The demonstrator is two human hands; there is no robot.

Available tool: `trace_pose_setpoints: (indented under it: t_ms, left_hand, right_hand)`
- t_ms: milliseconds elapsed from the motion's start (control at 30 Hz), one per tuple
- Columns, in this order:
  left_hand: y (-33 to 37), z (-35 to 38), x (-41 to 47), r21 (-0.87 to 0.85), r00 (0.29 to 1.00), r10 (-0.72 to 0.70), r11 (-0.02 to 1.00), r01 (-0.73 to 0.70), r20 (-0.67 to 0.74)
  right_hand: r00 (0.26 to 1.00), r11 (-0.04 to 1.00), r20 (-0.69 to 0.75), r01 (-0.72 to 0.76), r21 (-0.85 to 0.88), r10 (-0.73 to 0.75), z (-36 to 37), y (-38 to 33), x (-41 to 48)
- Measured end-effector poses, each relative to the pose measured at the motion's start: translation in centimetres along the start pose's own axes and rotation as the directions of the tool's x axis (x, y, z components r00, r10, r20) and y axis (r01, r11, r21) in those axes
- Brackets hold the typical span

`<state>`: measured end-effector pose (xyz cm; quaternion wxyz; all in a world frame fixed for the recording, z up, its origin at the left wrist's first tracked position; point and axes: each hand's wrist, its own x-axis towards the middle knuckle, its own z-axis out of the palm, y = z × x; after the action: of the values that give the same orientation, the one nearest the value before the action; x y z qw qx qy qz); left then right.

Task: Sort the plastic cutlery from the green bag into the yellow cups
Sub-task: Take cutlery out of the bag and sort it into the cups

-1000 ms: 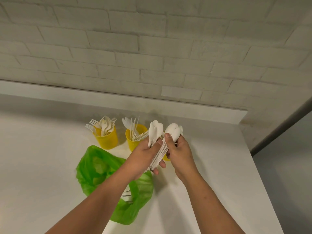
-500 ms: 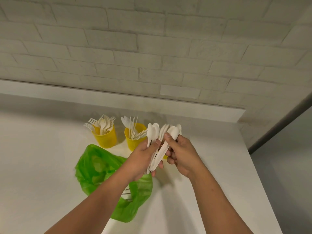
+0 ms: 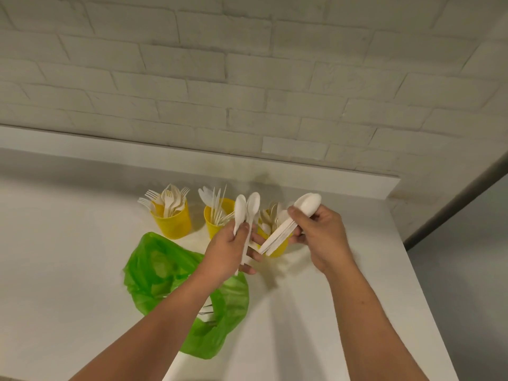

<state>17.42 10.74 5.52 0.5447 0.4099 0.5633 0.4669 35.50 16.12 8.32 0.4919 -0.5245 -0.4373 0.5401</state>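
Three yellow cups stand in a row on the white table: the left cup (image 3: 172, 223) holds forks, the middle cup (image 3: 213, 224) holds knives, the right cup (image 3: 278, 248) holds spoons and is partly hidden behind my hands. My left hand (image 3: 229, 250) grips two white spoons (image 3: 246, 210) upright by their handles. My right hand (image 3: 319, 232) holds a stacked bundle of spoons (image 3: 303, 209), tilted, with the handles over the right cup. The green bag (image 3: 165, 273) lies crumpled in front of the cups, under my left forearm, with some cutlery inside.
The white table (image 3: 68, 257) ends in a raised ledge (image 3: 192, 163) against a white brick wall. Its right edge (image 3: 428, 306) drops off to a grey floor.
My hands have drawn apart. The right hand has pulled its spoon bundle rightward and tilted it over the right cup, while the left keeps two spoons.
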Motion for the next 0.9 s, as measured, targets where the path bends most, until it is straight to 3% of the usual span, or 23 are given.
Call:
trace_pose_setpoints:
  t_ms: [133,300,367,467,600,700,767,800,833,900]
  left_hand:
    - [-0.5,-0.8,1.1,0.054,0.989,0.042,0.998,-0.034,-0.139]
    - [0.4,0.3,1.0,-0.12,0.999,-0.008,0.993,0.002,-0.049]
    - [0.7,0.6,1.0,-0.209,0.999,-0.036,0.978,0.031,-0.021]
    - [0.8,0.6,1.1,-0.258,0.998,-0.051,0.964,0.059,0.037]
    - [1.1,0.4,1.1,-0.271,0.995,-0.058,0.959,0.079,0.084]
    - [1.1,0.4,1.3,-0.25,0.994,-0.049,0.966,0.072,0.096]
    - [1.1,0.4,1.3,-0.252,0.993,-0.04,0.965,0.066,0.107]
    - [1.2,0.3,1.3,-0.264,0.992,-0.032,0.962,0.064,0.121]
    - [1.2,0.3,1.4,-0.276,0.99,-0.025,0.959,0.063,0.138]
    - [1.4,0.2,1.4,-0.295,0.983,-0.018,0.953,0.071,0.18]
  right_hand:
    - [0.978,0.981,-0.103,0.172,-0.087,-0.18,-1.7,-1.9,0.7]
    - [0.962,0.887,0.025,0.261,-0.381,-0.273,-0.8,-0.2,2.1]
    - [0.938,0.77,0.083,0.324,-0.55,-0.336,-0.4,1.6,2.9]
    - [0.875,0.467,0.212,0.421,-0.777,-0.435,0.0,3.7,4.0]
    - [0.783,0.2,0.315,0.48,-0.854,-0.535,0.8,5.1,4.6]
    - [0.803,0.031,0.39,0.45,-0.892,-0.451,1.3,6.0,5.0]
    - [0.808,0.03,0.392,0.449,-0.893,-0.441,1.4,6.2,4.8]
    - [0.8,0.076,0.371,0.456,-0.887,-0.473,1.5,6.1,4.6]
    - [0.787,0.169,0.325,0.471,-0.866,-0.524,1.6,5.7,4.1]
    - [0.824,0.534,0.199,0.507,-0.676,-0.531,1.9,4.1,2.8]
